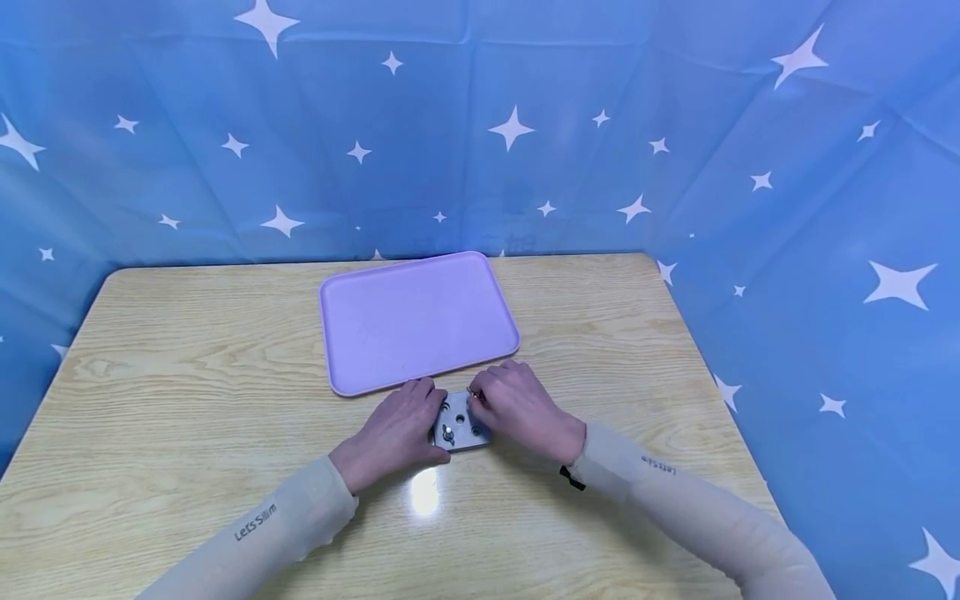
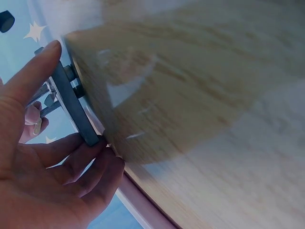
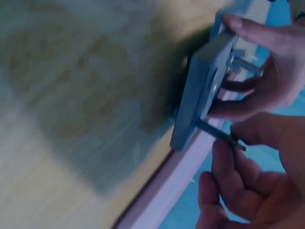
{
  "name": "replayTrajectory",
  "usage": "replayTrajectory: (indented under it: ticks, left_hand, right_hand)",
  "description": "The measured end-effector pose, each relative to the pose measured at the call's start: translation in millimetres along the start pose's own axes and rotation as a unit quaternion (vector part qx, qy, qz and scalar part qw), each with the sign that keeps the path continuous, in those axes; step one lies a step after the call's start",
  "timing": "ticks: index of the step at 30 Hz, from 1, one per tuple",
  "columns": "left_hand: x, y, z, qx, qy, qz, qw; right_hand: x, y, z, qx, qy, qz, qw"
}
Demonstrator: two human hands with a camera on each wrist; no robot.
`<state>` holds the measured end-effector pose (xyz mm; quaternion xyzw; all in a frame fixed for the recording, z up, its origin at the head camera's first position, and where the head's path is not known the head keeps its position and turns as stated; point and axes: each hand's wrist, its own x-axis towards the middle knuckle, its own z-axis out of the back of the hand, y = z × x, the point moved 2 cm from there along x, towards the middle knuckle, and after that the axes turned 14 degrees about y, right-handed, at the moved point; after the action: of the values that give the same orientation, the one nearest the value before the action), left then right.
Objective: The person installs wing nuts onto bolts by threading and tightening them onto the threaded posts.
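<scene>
Gripping the metal plate (image 1: 460,437) between thumb and fingers of the left hand (image 1: 399,432), on the wooden table (image 1: 210,400), near the purple tray (image 1: 420,321). Pinching a small brass-coloured piece (image 2: 37,127) at a bolt's (image 3: 213,130) tip with the right hand (image 1: 519,408) (diagonally across from a wing nut (image 1: 448,434)).

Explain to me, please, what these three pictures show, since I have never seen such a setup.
No machine is at work here, only a person's bare left hand and right hand. The wide picture comes from a camera worn on the head; the close ones from one on each wrist. On the wooden table lies a purple tray; a metal plate is nearer the person. The left hand grips the plate's edges. The right hand pinches the end of a bolt standing out of it, where a small brass-coloured piece shows.
</scene>
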<state>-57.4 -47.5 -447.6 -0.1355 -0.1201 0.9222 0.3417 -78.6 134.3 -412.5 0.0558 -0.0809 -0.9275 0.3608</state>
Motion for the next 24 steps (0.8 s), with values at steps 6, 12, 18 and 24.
replayTrajectory:
  ticks: [6,12,18,24]
  left_hand:
    - [0.0,-0.5,1.0,-0.001,0.002,0.001,1.0000]
    - [0.3,-0.5,0.5,0.000,0.004,0.000,1.0000]
    - [0.6,0.4,0.8,-0.009,0.003,0.000,1.0000]
    - [1.2,-0.5,1.1,-0.007,0.006,-0.002,1.0000]
  right_hand:
    - [-1,1,-4,0.007,-0.013,-0.039,0.999]
    - [-2,-1,-2,-0.033,0.032,-0.065,0.997]
    - [-4,-13,24,-0.064,0.107,0.052,0.991]
    - [-4,-19,30,-0.191,0.103,0.219,0.951]
